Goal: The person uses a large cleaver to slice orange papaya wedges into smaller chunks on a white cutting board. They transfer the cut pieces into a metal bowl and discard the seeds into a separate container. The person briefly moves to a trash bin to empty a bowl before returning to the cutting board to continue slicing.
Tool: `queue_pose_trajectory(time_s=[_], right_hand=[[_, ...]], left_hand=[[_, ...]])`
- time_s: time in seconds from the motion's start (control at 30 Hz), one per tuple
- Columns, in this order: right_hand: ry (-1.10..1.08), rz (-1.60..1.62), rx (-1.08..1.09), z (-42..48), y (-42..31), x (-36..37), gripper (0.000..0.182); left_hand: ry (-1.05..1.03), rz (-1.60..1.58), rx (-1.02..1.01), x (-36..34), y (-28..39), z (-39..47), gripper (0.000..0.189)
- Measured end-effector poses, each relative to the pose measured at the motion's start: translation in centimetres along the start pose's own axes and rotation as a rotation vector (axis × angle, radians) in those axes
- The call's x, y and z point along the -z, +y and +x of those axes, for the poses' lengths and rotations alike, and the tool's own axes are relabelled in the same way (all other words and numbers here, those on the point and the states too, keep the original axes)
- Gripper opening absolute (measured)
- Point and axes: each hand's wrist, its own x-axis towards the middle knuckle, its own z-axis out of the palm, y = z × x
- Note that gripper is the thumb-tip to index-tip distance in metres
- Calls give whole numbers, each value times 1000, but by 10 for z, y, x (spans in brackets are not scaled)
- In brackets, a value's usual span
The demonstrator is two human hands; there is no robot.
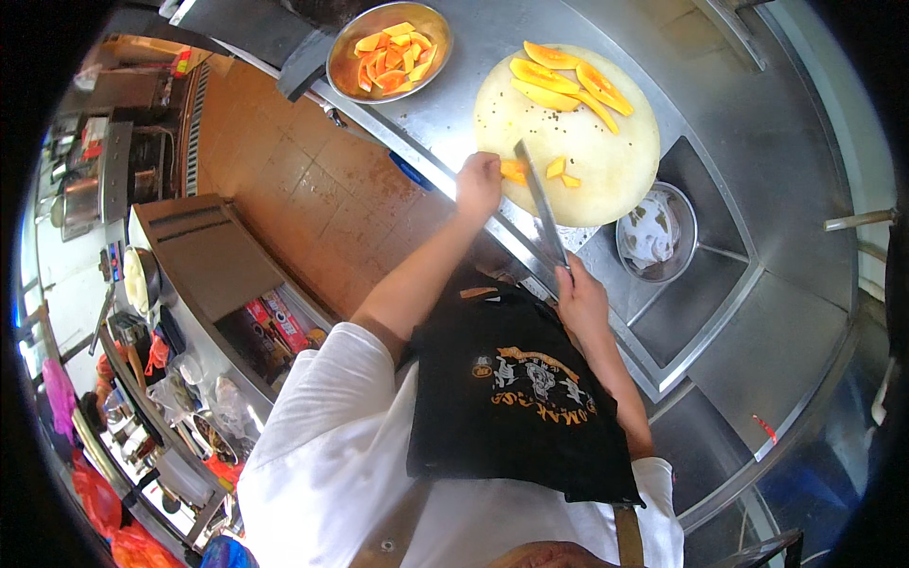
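Note:
My right hand (585, 299) grips the handle of a kitchen knife (542, 202), its blade slanting up and left over a round, pale cutting board (611, 174). Beside the blade, my left hand (479, 186) holds a piece of papaya (513, 170) at the board's near left edge. Just right of the blade lie a few small cut papaya chunks (556, 167). Several long papaya slices (543, 77) rest at the far side of the board, with dark seeds scattered below them.
A metal bowl of cut papaya (389, 60) stands on the steel counter (465, 32), left of the board. To the right, another metal bowl (657, 231) holds something whitish over a sink (699, 312). Tiled floor (305, 156) and a cluttered counter (192, 284) lie left.

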Motion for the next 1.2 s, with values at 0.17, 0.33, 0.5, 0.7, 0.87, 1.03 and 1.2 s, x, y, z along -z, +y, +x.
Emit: queue_pose_trajectory(time_s=[0.17,0.33,0.5,0.7,0.87,1.03,1.2], right_hand=[[13,247,-123,-13,19,-20,35],[-40,1122,-438,-32,90,-1,29],[-80,1358,-577,-35,128,-37,27],[-262,1205,-416,8,37,-49,22],[-333,918,-88,63,-61,1,27],[-402,863,-29,89,-121,23,29],[-214,973,-171,44,-38,8,32]], left_hand=[[29,-49,-40,2,7,-7,24],[10,59,-263,-28,37,-14,32],[-64,285,-549,-70,71,-20,38],[61,226,-488,-67,69,-9,26],[387,138,-611,30,112,76,14],[417,-56,-290,120,89,194,25],[93,238,-457,53,62,162,30]])
